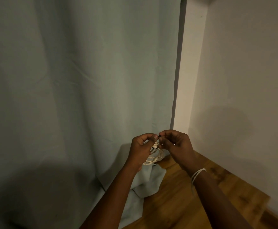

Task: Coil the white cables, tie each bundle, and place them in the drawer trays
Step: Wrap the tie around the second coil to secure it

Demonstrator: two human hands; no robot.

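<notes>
Before grey curtain [79, 80], both hands' grips, left hand [140, 149] and right hand [176, 146], pinch coiled white cable [153, 158].

Curtain [79, 83], left of frame: matt grey-green woven cloth, softly creased. Floor [181, 204], lower right: varnished wood, warm sheen. Wall [244, 71], right: smooth matt paint. Coiled cable [153, 158], centre: white, twisted, rope-like surface.

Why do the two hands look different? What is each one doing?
The left hand grips the coiled white cable; the right hand only pinches a small dark tie on it. The right wrist wears a white string; the left wrist is bare. Both have curled fingers and meet at the coil.
</notes>
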